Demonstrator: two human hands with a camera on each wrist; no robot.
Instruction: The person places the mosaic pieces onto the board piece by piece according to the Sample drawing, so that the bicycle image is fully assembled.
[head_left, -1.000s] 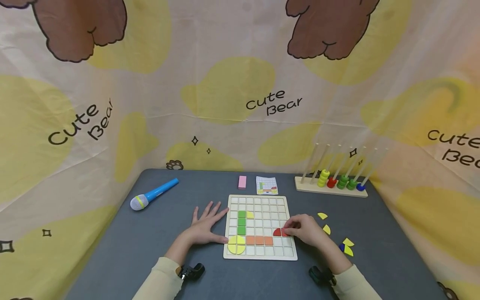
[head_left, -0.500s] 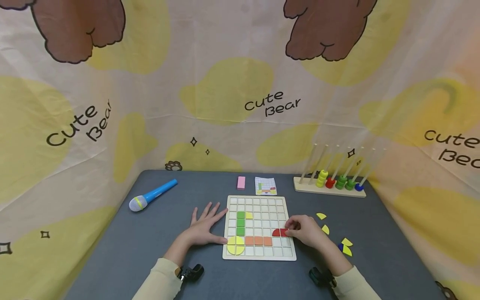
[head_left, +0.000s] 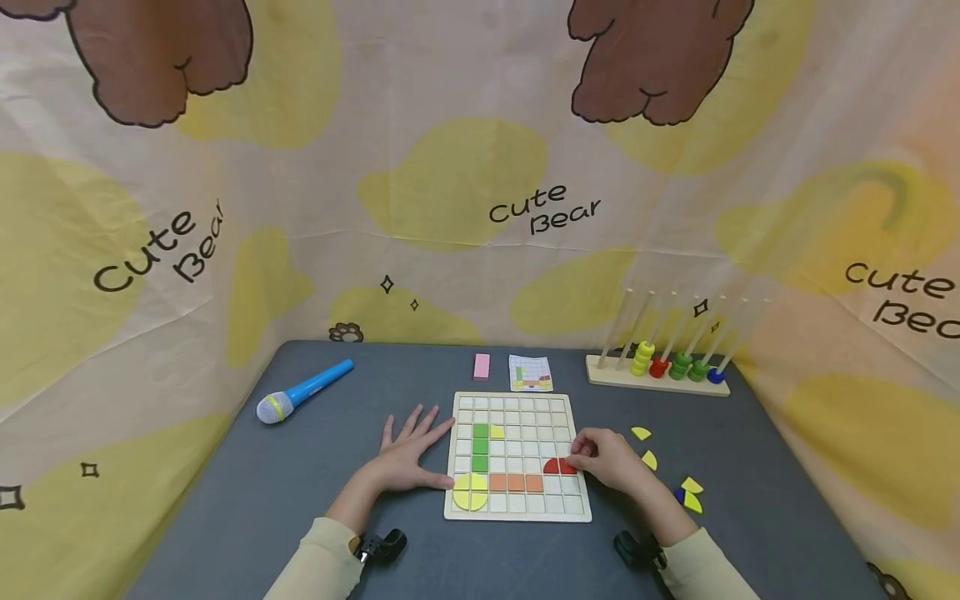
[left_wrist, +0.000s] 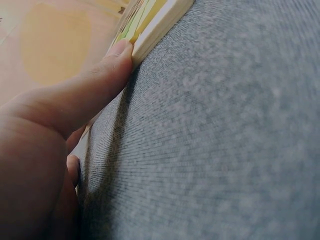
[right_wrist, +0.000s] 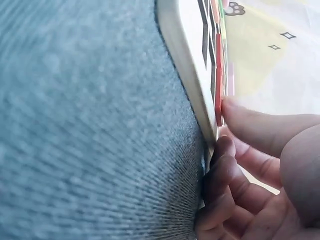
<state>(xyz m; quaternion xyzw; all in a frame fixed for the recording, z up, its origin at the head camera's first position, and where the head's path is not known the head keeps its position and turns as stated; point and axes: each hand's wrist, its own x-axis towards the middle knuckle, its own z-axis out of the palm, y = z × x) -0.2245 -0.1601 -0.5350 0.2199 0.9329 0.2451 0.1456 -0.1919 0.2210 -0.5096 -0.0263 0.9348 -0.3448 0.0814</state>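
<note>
In the head view a white gridded board [head_left: 526, 418] lies flat on the table. Its cells bear green squares [head_left: 480, 447], orange squares [head_left: 516, 482], a yellow circle made of quarter pieces [head_left: 471, 492], a lone yellow piece [head_left: 497, 432] and red pieces [head_left: 552, 467]. My left hand [head_left: 405, 461], fingers spread, rests at the board's left side; its thumb [left_wrist: 117, 55] touches the edge. My right hand [head_left: 607, 457] holds the rightmost red piece [right_wrist: 218, 107] between thumb and curled fingers at the board's right edge. Those fingers partly hide that piece.
Loose yellow pieces [head_left: 649, 460] and a blue piece [head_left: 680, 496] lie right of the board. Behind it are a pattern card [head_left: 530, 373] and a pink block [head_left: 482, 367]. A bead rack [head_left: 660, 375] stands back right; a blue toy microphone [head_left: 306, 391] lies left.
The head view has shifted very slightly. Both hands keep their places at the board, with the right fingertips still at the red piece.
</note>
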